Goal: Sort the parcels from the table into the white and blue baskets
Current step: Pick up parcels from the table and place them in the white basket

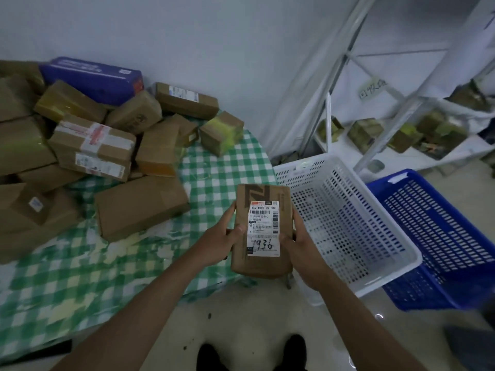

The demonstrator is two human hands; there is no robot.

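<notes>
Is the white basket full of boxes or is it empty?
Empty. Through the white basket you see only its bare holed bottom and walls, with no parcel inside.

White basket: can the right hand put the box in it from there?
Probably yes. The right hand holds the box just beside the white basket, whose open top has nothing over it. The left hand grips it too.

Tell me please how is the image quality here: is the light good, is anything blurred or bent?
Head view: the light is dim and bluish; the label on the held parcel is fairly sharp, with "7936" readable; the shelf at upper right is smeared and blurred; the wide-angle lens bends its white posts and the table edge; the green check cloth looks blotchy.
</notes>
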